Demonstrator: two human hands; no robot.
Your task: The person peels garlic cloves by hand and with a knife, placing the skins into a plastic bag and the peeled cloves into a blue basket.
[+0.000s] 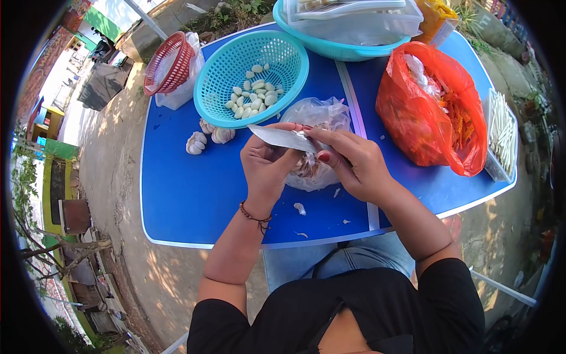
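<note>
My right hand [356,165] is closed around a knife [280,138], its broad silver blade pointing left across my left hand; the handle is hidden in the grip. My left hand [265,162] pinches a small whitish garlic clove [302,134], partly covered by the blade and my right fingertips. Below both hands, a clear plastic bag [321,177] holds garlic skins and pieces. Peeled cloves [256,97] lie in the turquoise basket [206,71] beyond my left hand. Several unpeeled garlic bulbs [196,143] sit on the blue table [188,206] beside that basket.
An open red plastic bag [404,118] of orange-red chillies stands right, beside a clear box [500,168] of white sticks. At the back are a turquoise basin [354,53] holding a clear container [359,26], and a small red basket [183,62]. Skin scraps [300,208] lie near the front edge.
</note>
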